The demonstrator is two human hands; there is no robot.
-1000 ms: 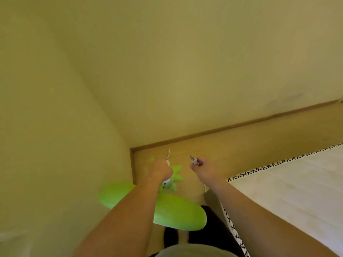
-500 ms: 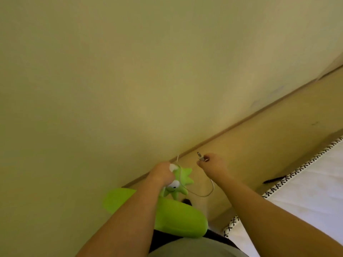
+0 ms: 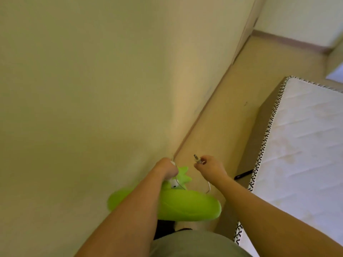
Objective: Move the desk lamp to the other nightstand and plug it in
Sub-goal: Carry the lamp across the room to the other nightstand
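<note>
The desk lamp [image 3: 185, 204] is bright green, with a wide oval base and a spiky cartoon top with a white eye. My left hand [image 3: 166, 168] grips its upper part and carries it low at centre, close to the yellowish wall. My right hand [image 3: 208, 166] pinches the small metal plug [image 3: 197, 160] of the lamp's thin white cable [image 3: 208, 188], which loops down between the two hands. No nightstand or socket is in sight.
A plain wall [image 3: 92, 80] fills the left. A narrow strip of wooden floor [image 3: 226, 117] runs between the wall and a bare white mattress [image 3: 300, 145] with black-stitched edging on the right. A small dark object [image 3: 243, 174] lies beside the bed base.
The view has swung right along the wall, so more floor and the mattress show. Both hands keep the same hold on lamp and plug, carried along the strip.
</note>
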